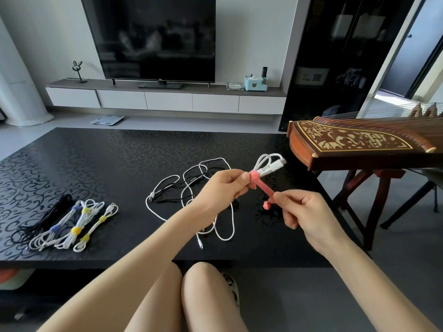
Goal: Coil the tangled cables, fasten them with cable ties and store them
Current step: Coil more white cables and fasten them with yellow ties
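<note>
Pink cable tie (pixel 262 186) stretches straight between my two hands, above the black table (pixel 96 164). My left hand (pixel 223 188) has its fingers curled, with thumb and forefinger pinching the coiled white cable (pixel 269 164) right where the tie wraps it. The cable's loops and plugs stick out beyond those fingertips, up and to the right. My right hand (pixel 304 209) pinches the tie's free end between thumb and forefinger, with the other fingers folded in. Just beside the right fingertips, a small pink roll (pixel 266 205) sits on the table. Beneath the left fingers and wrist lies the loose tangle of white and black cables (pixel 191 200). Well to the left of both hands, tied bundles (pixel 72 226) lie side by side on the table, the white ones bound with blue and yellow ties.
</note>
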